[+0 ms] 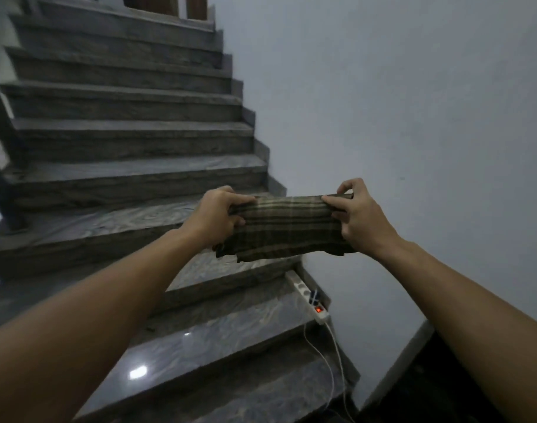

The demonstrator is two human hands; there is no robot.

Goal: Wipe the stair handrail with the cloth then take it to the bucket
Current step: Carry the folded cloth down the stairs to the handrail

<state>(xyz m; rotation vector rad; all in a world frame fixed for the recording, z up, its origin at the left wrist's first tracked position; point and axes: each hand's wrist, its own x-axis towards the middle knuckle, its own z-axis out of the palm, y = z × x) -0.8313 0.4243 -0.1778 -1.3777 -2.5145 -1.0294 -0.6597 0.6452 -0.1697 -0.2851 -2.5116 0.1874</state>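
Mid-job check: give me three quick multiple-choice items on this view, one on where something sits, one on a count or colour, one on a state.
1. Where does the power strip lie?
A. on a stair tread against the right wall
B. hanging from the handrail
C. in a bucket

2. How many hands grip the cloth?
A. none
B. one
C. two

3. What state is the cloth in?
A. draped over the handrail
B. held stretched in the air
C. lying on a step

Answers:
1 A, it rests on a lower step beside the wall.
2 C, the left hand and right hand each hold an end.
3 B, it spans between both hands above the stairs.
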